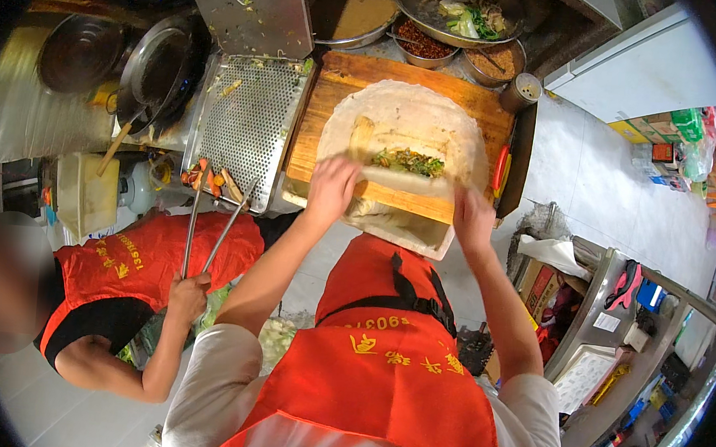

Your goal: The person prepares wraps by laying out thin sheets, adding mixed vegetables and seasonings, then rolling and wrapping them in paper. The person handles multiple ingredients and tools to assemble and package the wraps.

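Observation:
A large, thin round flatbread (409,103) lies on a wooden board (319,128) in front of me. Chopped green and brown filling (409,161) sits in a strip across its nearer part, beside a pale yellowish piece (363,136). The near edge of the flatbread is turned up against the filling. My left hand (332,189) grips this edge at the left, fingers bent over it. At the right end, my right hand (471,216) has its fingers closed on the same edge, slightly blurred.
On the left a co-worker's hand (189,296) holds long metal tongs (221,238) near reddish-brown food pieces (212,180). A perforated metal tray (244,118) adjoins the board. Behind stand a pan of greens (465,37), a chilli bowl (424,40) and a crumb bowl (490,62). A red-handled tool (499,167) lies right.

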Demonstrator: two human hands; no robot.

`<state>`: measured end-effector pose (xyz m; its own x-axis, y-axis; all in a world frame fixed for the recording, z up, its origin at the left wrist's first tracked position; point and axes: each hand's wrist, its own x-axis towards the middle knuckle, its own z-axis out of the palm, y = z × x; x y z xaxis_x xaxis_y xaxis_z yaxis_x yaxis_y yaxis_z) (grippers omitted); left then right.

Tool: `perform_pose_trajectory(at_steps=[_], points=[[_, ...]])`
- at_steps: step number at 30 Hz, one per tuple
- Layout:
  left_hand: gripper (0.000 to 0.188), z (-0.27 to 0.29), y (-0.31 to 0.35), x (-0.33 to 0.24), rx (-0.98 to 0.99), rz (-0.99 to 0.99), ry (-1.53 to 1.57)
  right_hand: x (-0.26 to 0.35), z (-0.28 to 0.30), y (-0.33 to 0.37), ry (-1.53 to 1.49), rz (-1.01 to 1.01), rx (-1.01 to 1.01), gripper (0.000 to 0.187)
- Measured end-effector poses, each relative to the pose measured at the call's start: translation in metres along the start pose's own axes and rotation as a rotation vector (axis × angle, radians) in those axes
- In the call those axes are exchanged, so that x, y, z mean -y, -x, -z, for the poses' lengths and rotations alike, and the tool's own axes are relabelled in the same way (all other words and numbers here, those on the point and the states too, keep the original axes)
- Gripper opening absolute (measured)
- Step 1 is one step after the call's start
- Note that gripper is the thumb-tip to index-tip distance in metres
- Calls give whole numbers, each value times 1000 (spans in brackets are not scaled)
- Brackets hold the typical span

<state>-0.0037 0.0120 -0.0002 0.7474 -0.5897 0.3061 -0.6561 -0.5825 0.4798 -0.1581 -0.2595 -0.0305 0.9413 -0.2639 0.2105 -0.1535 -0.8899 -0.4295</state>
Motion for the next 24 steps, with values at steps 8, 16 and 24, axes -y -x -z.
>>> perform_pose_trajectory(at_steps=[8,16,24], points=[[13,-85,-115,37,107,166,-79,-44,-58,-119,-181,-230,-36,11],[41,-88,-82,-3,259,-285,17,-30,-48,-121,136,-176,-63,29],[58,-88,-88,19,394,-283,119,10,-65,-116,-271,311,149,59]])
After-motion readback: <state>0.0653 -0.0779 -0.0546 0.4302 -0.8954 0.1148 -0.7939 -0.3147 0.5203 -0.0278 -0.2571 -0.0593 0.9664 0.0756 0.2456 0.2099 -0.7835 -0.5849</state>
